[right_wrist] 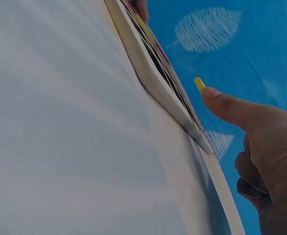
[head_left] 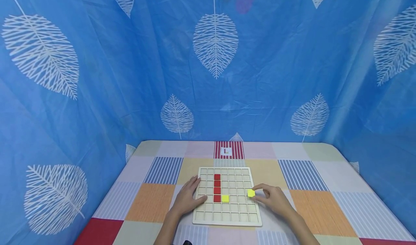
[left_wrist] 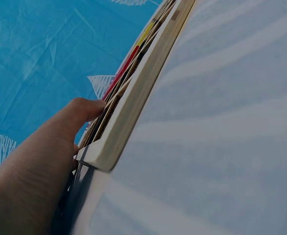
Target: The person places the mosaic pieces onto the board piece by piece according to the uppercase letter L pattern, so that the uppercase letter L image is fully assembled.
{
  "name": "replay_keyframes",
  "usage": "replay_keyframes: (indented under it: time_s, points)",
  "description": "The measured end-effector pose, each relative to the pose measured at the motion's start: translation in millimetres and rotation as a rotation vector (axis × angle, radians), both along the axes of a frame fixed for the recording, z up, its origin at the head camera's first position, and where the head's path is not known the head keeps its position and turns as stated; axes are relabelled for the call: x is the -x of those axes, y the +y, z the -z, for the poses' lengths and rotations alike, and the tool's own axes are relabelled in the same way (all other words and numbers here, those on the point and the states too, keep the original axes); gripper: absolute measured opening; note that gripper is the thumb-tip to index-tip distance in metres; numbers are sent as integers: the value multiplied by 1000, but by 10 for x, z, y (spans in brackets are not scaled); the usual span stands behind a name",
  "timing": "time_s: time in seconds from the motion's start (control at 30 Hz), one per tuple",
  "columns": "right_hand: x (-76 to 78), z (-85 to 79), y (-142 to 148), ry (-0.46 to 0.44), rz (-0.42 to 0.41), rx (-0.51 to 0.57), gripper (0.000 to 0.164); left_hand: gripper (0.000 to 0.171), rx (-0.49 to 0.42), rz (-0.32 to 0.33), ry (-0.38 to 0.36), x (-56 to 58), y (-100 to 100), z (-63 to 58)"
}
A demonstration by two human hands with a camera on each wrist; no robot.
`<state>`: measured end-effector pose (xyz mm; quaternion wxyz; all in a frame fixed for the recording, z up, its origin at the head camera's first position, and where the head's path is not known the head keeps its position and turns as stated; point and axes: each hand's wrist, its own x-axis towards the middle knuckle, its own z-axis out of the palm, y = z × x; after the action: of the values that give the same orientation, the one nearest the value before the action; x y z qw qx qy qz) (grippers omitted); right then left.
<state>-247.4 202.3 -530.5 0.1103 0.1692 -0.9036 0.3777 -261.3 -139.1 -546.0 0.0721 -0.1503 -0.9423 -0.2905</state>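
Observation:
A pale gridded board [head_left: 227, 218] lies on the cloth in the head view. Four small squares sit in its cells: a column of several red square tiles [head_left: 217, 183], with one yellow square tile [head_left: 225, 198] beside the lowest. My left hand [head_left: 186, 198] rests at the board's left edge, thumb over the rim and fingers along the side; the left wrist view shows the thumb [left_wrist: 87, 105] on the edge. Over the board's right edge, my right hand [head_left: 273, 198] pinches another yellow square tile [head_left: 251, 193] between thumb and index finger. That tile [right_wrist: 199, 84] stands above the board's surface in the right wrist view.
A small card with a grid and a red pattern [head_left: 226, 151] lies beyond the board, near the table's far edge. The patchwork tablecloth [head_left: 156, 201] covers the table. Blue curtains with white leaves [head_left: 260, 75] stand behind and at both sides.

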Motion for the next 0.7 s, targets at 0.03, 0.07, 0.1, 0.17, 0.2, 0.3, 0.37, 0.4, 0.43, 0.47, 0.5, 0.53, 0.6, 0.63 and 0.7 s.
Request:
replay_keyframes:
  time_s: [0.03, 0.07, 0.1, 0.17, 0.2, 0.3, 0.37, 0.4, 0.43, 0.47, 0.5, 0.53, 0.6, 0.63, 0.7]
  points:
    - [-5, -7, -55, -6, -21, 0, 30, 81, 1, 0, 0, 3, -1, 1]
    - [-9, -14, -106, -13, -39, -2, 30, 81, 4, 1, 0, 7, 0, 1]
    - [-11, -19, -154, -20, -53, -1, 30, 80, 5, 2, 0, 9, 1, 1]
    - [-12, -26, -240, -30, -77, 5, 29, 80, 7, 3, 1, 12, 4, -1]
    - [-10, -23, -279, -28, -87, 7, 29, 80, 6, 4, 0, 12, 5, -3]
    - [-6, -10, -381, -16, -116, 9, 28, 80, 3, 7, -1, 9, 10, -13]
    - [0, 11, -438, -5, -129, -11, 28, 80, 0, 9, 2, 8, 15, -21]
    - [3, 21, -464, -8, -130, -28, 28, 80, 0, 10, 3, 7, 15, -20]
    - [4, 25, -488, -13, -130, -42, 28, 80, 0, 10, 4, 7, 15, -19]
    - [5, 29, -509, -16, -128, -57, 29, 80, -1, 10, 4, 6, 15, -20]
    - [5, 32, -527, -22, -126, -73, 29, 80, -1, 10, 3, 5, 16, -22]
    - [6, 33, -541, -29, -124, -82, 29, 80, -2, 9, 2, 5, 16, -22]
    - [4, 28, -559, -44, -119, -97, 29, 80, -4, 9, 1, 3, 16, -19]
    - [3, 29, -561, -45, -122, -101, 31, 80, -4, 9, 2, 1, 17, -20]
    - [5, 34, -564, -50, -123, -113, 35, 80, -7, 10, 4, 1, 17, -18]
